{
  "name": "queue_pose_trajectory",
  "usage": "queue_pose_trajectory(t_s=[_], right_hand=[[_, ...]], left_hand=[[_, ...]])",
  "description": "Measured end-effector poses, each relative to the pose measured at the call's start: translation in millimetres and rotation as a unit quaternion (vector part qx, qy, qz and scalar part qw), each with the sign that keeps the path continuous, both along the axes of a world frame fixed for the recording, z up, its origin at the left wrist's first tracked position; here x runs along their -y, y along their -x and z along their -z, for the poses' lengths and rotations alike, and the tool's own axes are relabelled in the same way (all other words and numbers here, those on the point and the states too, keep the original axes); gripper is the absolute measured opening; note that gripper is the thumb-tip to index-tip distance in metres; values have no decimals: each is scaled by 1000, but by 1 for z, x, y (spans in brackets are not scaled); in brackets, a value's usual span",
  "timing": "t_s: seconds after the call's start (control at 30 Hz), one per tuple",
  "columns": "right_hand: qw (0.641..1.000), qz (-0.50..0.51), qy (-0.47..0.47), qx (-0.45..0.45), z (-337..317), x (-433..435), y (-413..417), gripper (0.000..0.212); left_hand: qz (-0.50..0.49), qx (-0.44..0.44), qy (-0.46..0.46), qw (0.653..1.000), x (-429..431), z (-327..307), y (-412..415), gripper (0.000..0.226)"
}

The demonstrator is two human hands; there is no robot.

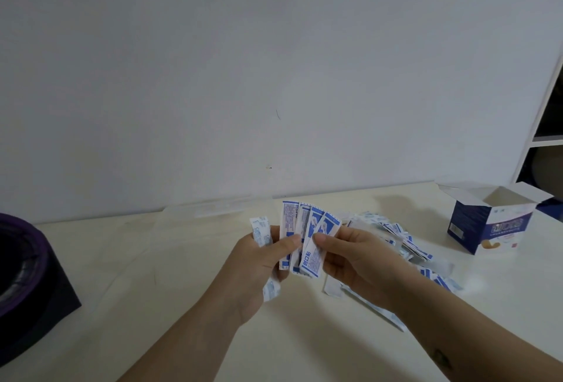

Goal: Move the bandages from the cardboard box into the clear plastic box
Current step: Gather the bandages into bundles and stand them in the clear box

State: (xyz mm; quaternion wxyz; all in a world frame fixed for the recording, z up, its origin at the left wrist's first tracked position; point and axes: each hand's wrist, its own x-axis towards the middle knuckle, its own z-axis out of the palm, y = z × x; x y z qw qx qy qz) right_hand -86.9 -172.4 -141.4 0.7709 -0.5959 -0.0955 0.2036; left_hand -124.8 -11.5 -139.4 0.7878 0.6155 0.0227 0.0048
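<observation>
My left hand [259,263] grips a fan of several blue-and-white wrapped bandages [300,229] above the table. My right hand [353,256] pinches the rightmost bandage of the fan with thumb and fingers. Behind my right hand lies a pile of loose bandages [396,235], which seems to rest in a clear plastic box [438,266] whose faint edges are hard to make out. The cardboard box [490,223], blue and white, stands open-topped at the right; its inside looks empty from here.
A clear plastic lid or strip [225,208] lies by the wall at the table's back. A dark purple-rimmed container [27,278] stands at the left edge. A white shelf unit [545,138] rises at the far right beyond the cream table [152,259].
</observation>
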Motion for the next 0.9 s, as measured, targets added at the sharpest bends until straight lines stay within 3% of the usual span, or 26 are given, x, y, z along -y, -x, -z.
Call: queue_pose_trajectory(t_s=[0.07, 0.17, 0.33, 0.43, 0.67, 0.9], right_hand=[[1000, 0, -18, -13, 2, 0, 0, 26], [1000, -1, -16, -9, 3, -1, 4, 16], [990, 54, 104, 78, 6, -8, 11, 16], [986, 69, 112, 99, 8, -12, 12, 16], [989, 80, 79, 97, 9, -13, 10, 17], [972, 67, 164, 153, 7, -18, 10, 23]], left_hand=[[-2, 1, 2, 1000, 1, 1, 0, 12], [-21, 25, -50, 998, 3, 2, 1, 13], [-62, 59, -107, 991, 5, 4, 3, 15], [-72, 65, -131, 987, 4, 6, 4, 19], [-66, 65, -91, 991, 3, 7, 2, 12], [-75, 51, -101, 991, 6, 9, 3, 12]])
